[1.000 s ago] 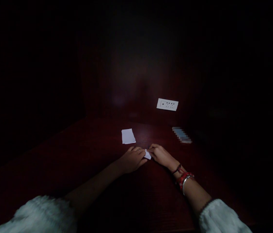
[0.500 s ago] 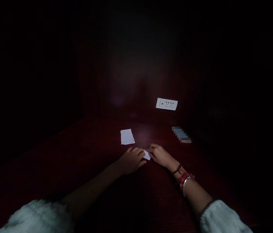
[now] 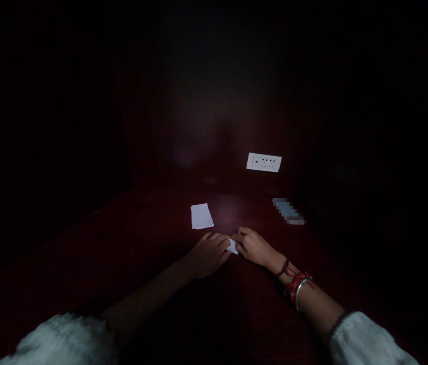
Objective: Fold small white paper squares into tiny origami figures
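Observation:
A small white piece of paper [image 3: 232, 247] lies between my two hands on the dark red table, and only part of it shows. My left hand [image 3: 209, 255], with a ring on one finger, has its fingers closed on the paper's left side. From the right, my right hand [image 3: 255, 247] grips the other side with bent fingers. Just beyond my left hand lies a short stack of white paper sheets [image 3: 201, 216], its edges slightly uneven.
A blurred-out flat blue object [image 3: 288, 211] rests on the table [image 3: 160, 218] at the back right. A white wall socket plate [image 3: 264, 162] is on the dark wall behind. The sides of the view are very dark.
The whole view has shifted slightly, so most things sit a little further right. My left thumb has drawn in closer to the paper. Both hands stay on it.

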Tool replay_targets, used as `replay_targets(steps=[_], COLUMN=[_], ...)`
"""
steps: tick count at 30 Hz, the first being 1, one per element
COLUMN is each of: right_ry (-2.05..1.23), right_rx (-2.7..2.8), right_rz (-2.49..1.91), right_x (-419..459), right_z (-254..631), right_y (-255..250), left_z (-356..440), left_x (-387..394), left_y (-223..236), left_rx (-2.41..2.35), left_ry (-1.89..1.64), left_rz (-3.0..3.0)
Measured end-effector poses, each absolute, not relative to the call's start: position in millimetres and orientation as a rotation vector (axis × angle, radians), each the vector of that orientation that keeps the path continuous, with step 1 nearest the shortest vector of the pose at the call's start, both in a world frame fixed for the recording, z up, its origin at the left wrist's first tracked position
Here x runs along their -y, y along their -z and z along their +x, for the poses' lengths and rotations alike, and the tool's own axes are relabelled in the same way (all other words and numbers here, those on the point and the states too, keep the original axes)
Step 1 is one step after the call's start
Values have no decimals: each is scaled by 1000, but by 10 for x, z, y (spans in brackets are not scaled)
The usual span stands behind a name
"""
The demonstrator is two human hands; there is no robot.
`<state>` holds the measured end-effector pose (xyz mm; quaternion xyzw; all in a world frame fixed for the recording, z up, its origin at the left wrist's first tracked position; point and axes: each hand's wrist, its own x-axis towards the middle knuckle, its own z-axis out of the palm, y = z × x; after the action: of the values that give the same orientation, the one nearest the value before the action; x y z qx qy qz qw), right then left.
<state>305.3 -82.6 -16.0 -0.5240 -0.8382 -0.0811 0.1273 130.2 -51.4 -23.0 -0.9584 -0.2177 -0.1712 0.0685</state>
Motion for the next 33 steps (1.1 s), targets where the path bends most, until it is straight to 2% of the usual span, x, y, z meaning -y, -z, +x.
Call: replay_targets(steps=[13,26,33], right_ry=[309,281,226], right_rx=[2510,2564,2351], right_rz=[-1470,-1586,-1578], right_x=[686,886,875], right_z=[3164,3231,3248], right_y=[310,108,221], left_z=[1243,1215,1110], left_x=[204,314,312], left_y=[446,351,474], left_rx=[458,562,547], left_ry=[548,499,530], left_rz=[-2927,-2954,-2958])
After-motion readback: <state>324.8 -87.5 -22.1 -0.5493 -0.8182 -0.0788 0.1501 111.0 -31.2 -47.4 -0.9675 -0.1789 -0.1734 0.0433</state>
